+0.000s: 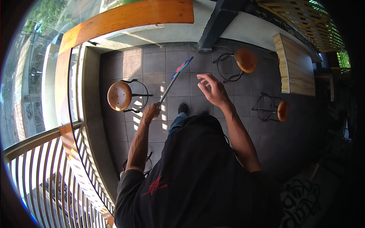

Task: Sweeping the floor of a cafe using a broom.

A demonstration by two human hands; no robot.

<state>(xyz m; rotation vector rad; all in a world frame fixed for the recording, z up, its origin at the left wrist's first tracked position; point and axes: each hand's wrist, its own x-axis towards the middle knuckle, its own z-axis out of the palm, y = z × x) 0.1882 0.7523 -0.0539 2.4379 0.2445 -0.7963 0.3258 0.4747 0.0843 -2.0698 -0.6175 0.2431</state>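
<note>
My left hand (pixel 151 111) is closed around the grey handle of a broom (pixel 170 86). The broom slants up and away to the right, and its blue, purple and pink head (pixel 182 67) is over the dark floor tiles (pixel 155 61). Whether the bristles touch the tiles I cannot tell. To the right, my right hand (pixel 211 89) is in the air with its fingers apart and slightly curled, holding nothing. It is nearest to the broom head and to a wooden-seated stool (pixel 245 60) near the far wall.
Another stool (pixel 119 96) stands at left beside the low window wall (pixel 94 94). A further stool (pixel 283 110) is at right, below a wood-grain counter (pixel 298 67). A dark post (pixel 212 31) rises at the far wall. An orange wooden ledge (pixel 128 15) runs along the window.
</note>
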